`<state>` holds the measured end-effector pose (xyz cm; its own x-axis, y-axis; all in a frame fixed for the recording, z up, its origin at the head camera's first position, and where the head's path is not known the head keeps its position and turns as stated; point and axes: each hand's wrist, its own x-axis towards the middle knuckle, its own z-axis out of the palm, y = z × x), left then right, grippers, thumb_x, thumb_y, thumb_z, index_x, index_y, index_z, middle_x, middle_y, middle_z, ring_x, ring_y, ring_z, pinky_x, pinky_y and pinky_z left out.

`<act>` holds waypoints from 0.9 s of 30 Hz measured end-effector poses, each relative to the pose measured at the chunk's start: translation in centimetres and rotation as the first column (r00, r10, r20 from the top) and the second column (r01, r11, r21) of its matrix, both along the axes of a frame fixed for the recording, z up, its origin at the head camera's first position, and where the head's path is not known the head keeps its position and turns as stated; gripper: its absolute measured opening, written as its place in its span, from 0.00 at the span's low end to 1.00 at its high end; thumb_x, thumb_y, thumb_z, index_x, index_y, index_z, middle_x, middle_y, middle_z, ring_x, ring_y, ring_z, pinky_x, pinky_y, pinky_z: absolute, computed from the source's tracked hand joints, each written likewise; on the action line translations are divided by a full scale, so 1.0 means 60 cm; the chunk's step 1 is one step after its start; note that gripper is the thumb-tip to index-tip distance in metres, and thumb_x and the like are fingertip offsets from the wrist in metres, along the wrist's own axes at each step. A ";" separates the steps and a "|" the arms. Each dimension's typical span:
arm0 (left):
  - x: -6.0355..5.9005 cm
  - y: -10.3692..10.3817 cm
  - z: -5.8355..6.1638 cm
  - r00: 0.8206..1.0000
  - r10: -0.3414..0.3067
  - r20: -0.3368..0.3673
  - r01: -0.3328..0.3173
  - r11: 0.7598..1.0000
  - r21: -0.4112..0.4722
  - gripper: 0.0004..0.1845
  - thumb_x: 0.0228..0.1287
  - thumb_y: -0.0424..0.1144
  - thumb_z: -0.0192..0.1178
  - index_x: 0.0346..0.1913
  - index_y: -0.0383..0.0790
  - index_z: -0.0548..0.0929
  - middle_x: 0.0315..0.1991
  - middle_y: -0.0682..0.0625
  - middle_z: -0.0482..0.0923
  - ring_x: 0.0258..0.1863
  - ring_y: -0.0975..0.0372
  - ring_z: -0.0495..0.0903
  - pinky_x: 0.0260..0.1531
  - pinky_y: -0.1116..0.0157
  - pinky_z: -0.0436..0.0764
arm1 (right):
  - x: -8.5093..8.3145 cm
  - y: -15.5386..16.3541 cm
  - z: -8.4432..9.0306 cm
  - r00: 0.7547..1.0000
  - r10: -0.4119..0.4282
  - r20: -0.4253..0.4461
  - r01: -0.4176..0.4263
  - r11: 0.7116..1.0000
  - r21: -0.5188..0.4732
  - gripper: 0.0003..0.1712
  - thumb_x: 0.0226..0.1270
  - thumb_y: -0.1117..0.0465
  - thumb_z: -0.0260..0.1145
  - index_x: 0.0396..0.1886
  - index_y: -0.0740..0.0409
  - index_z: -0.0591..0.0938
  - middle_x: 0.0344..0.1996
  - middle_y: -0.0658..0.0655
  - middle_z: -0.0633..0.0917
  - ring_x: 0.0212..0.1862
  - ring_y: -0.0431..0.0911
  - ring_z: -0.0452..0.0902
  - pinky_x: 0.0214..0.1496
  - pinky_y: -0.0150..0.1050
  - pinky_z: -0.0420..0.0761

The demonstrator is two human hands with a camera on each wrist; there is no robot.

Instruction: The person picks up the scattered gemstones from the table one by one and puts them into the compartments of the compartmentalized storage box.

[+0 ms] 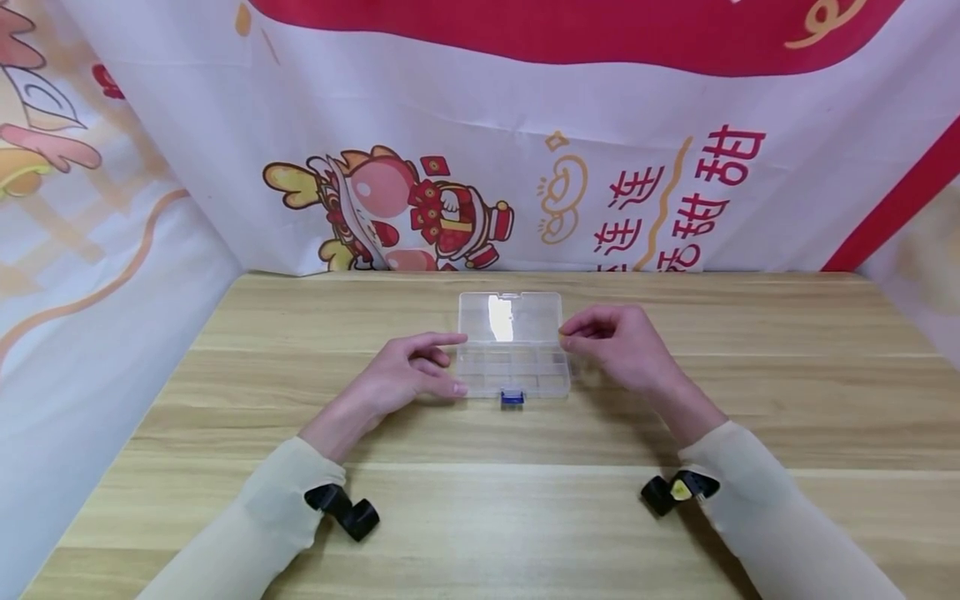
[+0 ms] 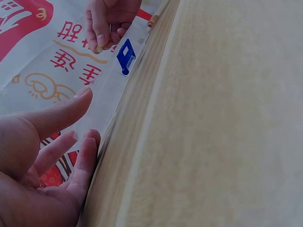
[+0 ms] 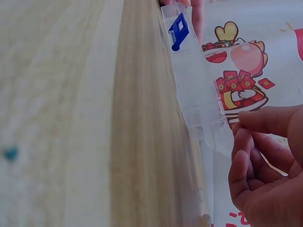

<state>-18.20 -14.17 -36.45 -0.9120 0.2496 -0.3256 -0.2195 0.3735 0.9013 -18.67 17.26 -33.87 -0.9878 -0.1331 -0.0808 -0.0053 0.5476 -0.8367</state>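
Observation:
A clear plastic compartment box [image 1: 480, 385] lies on the table with its lid [image 1: 532, 317] raised at the back. A blue latch [image 1: 512, 398] is at its front edge. My left hand [image 1: 408, 371] is at the box's left side, its index finger and thumb stretched out to the edge. At the lid's right edge, my right hand [image 1: 618, 342] pinches a small yellowish piece [image 2: 99, 48] between thumb and index finger. Fingers mostly hide that piece, so its kind is unclear. In the right wrist view, the right fingertips [image 3: 244, 118] are close beside the box.
Small bead-like pieces [image 3: 206, 219] lie on the table to the right of the box. The wooden table [image 1: 510, 517] meets a printed cloth [image 1: 480, 108] hanging at the back. Another cloth [image 1: 97, 250] hangs along the left side.

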 end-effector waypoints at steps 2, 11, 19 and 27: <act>-0.001 0.001 0.000 1.000 -0.001 0.003 0.001 1.000 0.000 0.37 0.56 0.37 0.82 0.70 0.59 0.82 0.59 0.45 0.74 0.48 0.56 0.80 0.52 0.67 0.81 | 0.000 0.000 -0.001 1.000 -0.003 0.004 0.003 1.000 0.000 0.09 0.72 0.61 0.73 0.50 0.55 0.90 0.45 0.57 0.89 0.45 0.49 0.80 0.44 0.35 0.82; -0.004 0.001 -0.004 1.000 -0.001 -0.003 0.001 1.000 -0.005 0.38 0.56 0.38 0.82 0.71 0.58 0.81 0.59 0.45 0.75 0.47 0.57 0.81 0.56 0.66 0.80 | 0.002 -0.003 -0.003 0.999 0.013 0.033 -0.012 1.000 -0.029 0.10 0.71 0.61 0.73 0.50 0.57 0.89 0.45 0.58 0.89 0.45 0.50 0.81 0.44 0.35 0.83; 0.000 -0.002 -0.004 1.000 -0.006 -0.006 0.006 1.000 -0.014 0.37 0.57 0.39 0.82 0.71 0.58 0.81 0.59 0.45 0.75 0.47 0.57 0.81 0.55 0.67 0.80 | 0.003 -0.008 -0.010 0.998 0.024 0.056 -0.022 0.999 -0.026 0.09 0.71 0.63 0.73 0.49 0.57 0.90 0.44 0.58 0.89 0.45 0.49 0.81 0.44 0.35 0.83; -0.003 0.000 -0.004 1.000 -0.008 -0.011 0.008 1.000 -0.008 0.37 0.57 0.39 0.82 0.71 0.58 0.81 0.59 0.45 0.75 0.46 0.57 0.81 0.57 0.66 0.79 | 0.000 -0.009 -0.011 0.998 0.024 0.062 -0.024 1.000 -0.002 0.08 0.71 0.62 0.73 0.48 0.57 0.90 0.44 0.57 0.90 0.45 0.49 0.79 0.43 0.34 0.81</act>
